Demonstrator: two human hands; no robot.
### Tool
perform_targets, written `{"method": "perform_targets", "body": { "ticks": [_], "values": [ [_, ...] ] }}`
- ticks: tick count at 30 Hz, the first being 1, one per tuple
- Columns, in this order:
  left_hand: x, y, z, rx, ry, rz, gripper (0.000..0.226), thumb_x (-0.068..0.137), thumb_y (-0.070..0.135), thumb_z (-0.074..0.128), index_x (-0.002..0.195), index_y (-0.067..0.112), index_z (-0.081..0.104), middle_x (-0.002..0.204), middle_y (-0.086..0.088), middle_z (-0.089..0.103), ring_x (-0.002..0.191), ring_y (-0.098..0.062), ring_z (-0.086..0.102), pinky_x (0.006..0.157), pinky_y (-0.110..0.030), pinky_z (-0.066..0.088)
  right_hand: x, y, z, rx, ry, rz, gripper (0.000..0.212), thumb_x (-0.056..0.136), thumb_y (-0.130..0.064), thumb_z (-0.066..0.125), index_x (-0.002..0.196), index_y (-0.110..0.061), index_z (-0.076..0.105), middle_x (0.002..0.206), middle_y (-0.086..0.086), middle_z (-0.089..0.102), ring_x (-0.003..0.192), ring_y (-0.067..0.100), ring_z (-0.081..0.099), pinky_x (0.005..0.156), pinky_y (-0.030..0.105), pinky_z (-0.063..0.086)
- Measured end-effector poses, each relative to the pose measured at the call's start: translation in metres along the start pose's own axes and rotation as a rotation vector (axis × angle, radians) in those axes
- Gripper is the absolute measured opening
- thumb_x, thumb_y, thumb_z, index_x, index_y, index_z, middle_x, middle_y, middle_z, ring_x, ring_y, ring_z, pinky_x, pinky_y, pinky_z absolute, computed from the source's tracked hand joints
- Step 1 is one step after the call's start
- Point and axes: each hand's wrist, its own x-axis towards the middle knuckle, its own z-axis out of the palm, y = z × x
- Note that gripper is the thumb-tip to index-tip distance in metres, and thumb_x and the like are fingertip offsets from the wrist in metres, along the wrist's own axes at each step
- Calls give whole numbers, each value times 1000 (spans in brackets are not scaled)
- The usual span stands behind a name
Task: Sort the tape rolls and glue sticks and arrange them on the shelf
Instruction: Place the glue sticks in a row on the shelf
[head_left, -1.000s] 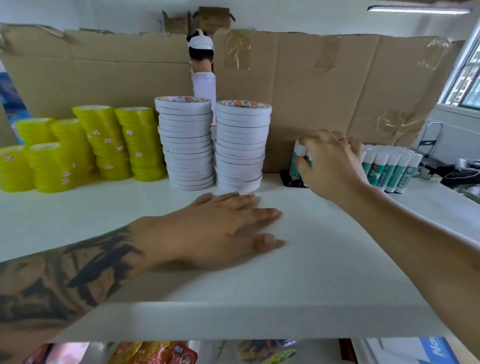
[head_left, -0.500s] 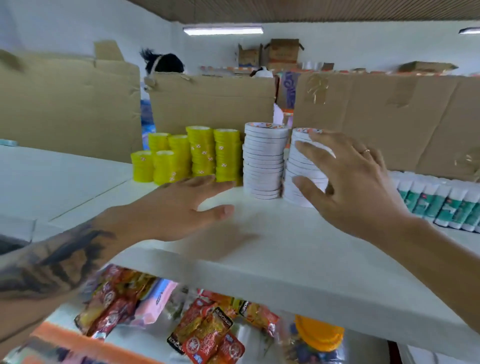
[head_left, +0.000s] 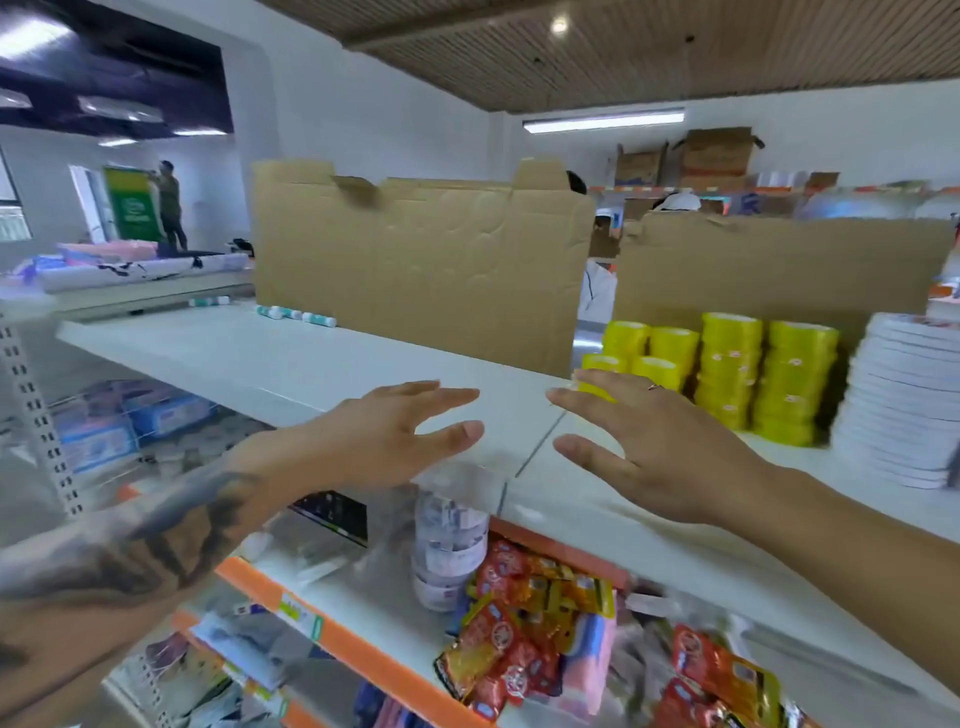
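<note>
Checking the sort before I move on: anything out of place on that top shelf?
Yes. A few glue sticks lie on their sides at the back left of the shelf, far from the stacked yellow tape rolls at right.

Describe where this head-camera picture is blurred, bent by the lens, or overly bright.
Head view: motion blur smears the white tape stack at the right edge and the snack packets below; the wide lens bows the shelf edge; the ceiling strip light is blown out white; both hands stay fairly sharp.
</note>
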Motion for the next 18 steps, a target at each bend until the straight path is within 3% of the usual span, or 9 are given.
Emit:
{"method": "perform_targets", "body": {
  "ticks": [5,9,13,18],
  "values": [
    [-22,-78,-20,-45,-13,-16,74,85,84,25,154,57,22,167,17,19,153,-4,14,120,-35,23,70,-59,21,28,-51,-45,71,89,-82,9,154,-55,20,167,-14,19,150,14,26,121,38,26],
    [-16,-134,-35,13,23,-99,74,86,84,23,154,56,24,167,13,21,151,-11,24,120,-42,26,124,-94,42,32,-48,-104,79,84,-86,2,154,-54,20,166,-10,23,150,17,28,120,40,29],
    [1,-183,-46,32,60,-144,71,89,81,25,153,49,32,160,13,35,137,-14,44,115,-44,35,177,-117,59,46,-73,-145,77,88,-83,4,156,-49,17,164,-10,27,150,15,27,121,42,28],
    [34,-238,-60,36,52,-180,66,94,76,31,151,44,37,156,7,42,135,-19,47,115,-48,35,240,-134,79,49,-127,-153,74,90,-79,15,157,-47,15,163,-17,27,150,12,27,120,41,29]
  ]
}}
